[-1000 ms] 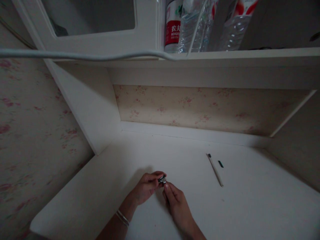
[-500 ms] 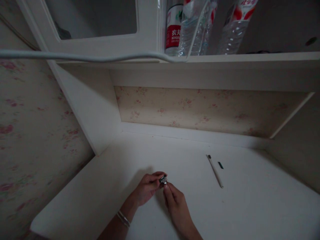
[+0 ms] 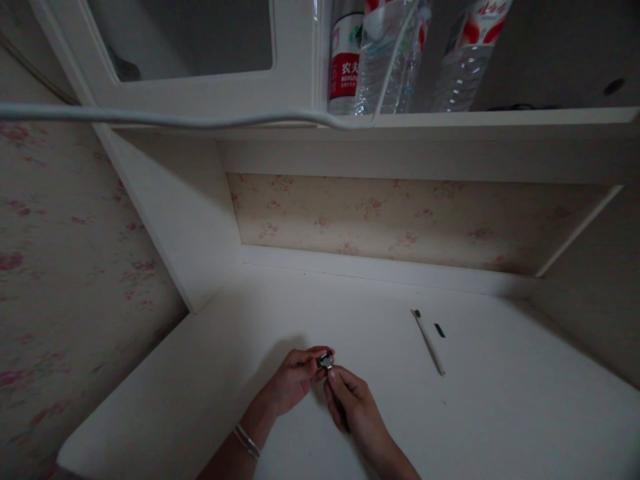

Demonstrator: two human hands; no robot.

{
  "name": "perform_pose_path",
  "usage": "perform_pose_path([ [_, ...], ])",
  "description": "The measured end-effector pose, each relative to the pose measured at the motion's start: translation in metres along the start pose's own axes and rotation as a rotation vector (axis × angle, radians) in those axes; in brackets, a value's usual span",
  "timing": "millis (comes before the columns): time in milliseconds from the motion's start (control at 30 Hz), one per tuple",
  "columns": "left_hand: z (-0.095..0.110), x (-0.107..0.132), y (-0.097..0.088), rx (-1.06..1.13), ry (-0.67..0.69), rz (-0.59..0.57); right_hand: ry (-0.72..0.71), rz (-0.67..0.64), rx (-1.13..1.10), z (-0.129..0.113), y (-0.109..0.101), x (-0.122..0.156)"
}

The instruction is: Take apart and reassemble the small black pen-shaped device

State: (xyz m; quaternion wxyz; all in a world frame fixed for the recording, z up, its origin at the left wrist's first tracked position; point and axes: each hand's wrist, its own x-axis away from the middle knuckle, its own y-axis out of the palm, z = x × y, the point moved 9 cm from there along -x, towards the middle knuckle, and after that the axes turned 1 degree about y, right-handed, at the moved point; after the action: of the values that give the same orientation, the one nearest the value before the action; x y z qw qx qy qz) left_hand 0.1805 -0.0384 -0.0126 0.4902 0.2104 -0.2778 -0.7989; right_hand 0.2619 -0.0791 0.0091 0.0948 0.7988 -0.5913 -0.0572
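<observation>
Over the white desk, both my hands meet at a small silver-and-black metal piece point(image 3: 325, 361), too small and dark for its exact kind to be told. My left hand point(image 3: 294, 379) pinches its left side between thumb and fingers. From below and to the right, my right hand point(image 3: 355, 403) grips its lower end with thumb and forefinger. Something dark, perhaps a handle, shows under the curled fingers of the right hand. A bracelet point(image 3: 247, 441) circles my left wrist.
A slim white stick with a dark tip, like a toothbrush point(image 3: 430, 347), lies on the desk point(image 3: 500, 400) beside a short dark strip point(image 3: 439, 330). Above, several plastic bottles point(image 3: 383, 60) and a can point(image 3: 344, 67) stand on a shelf. A pale cable point(image 3: 200, 120) runs across the shelf front.
The right hand has turned slightly, and the dark part under its fingers now shows. The left hand keeps its pinch on the metal piece. The view has shifted a little.
</observation>
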Motion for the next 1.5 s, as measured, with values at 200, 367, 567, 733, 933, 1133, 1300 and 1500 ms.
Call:
perform_pose_path([
  [200, -0.004, 0.000, -0.001, 0.093, 0.004, 0.048, -0.026, 0.061, 0.013, 0.004, -0.002, 0.001],
  [367, -0.001, 0.000, 0.003, 0.098, 0.033, 0.029, 0.022, 0.103, -0.045, 0.014, -0.004, 0.001],
  [567, -0.003, -0.001, 0.002, 0.132, 0.037, 0.029, -0.008, 0.129, 0.025, 0.007, -0.006, 0.004],
  [733, -0.002, -0.002, 0.003, 0.099, 0.043, 0.011, -0.023, 0.123, 0.047, 0.005, -0.007, 0.003],
  [933, 0.002, -0.001, 0.003, 0.017, 0.057, -0.039, 0.032, 0.083, -0.030, 0.009, -0.006, 0.002],
  [1133, 0.004, -0.001, 0.007, -0.133, 0.016, -0.132, 0.155, -0.050, -0.179, 0.011, 0.000, 0.003],
  [1300, 0.010, 0.000, 0.011, -0.170, 0.031, -0.152, 0.153, -0.091, -0.200, 0.013, 0.002, 0.002],
  [1500, 0.015, 0.002, 0.015, -0.112, 0.075, -0.166, 0.089, -0.123, -0.116, 0.004, 0.004, 0.005],
])
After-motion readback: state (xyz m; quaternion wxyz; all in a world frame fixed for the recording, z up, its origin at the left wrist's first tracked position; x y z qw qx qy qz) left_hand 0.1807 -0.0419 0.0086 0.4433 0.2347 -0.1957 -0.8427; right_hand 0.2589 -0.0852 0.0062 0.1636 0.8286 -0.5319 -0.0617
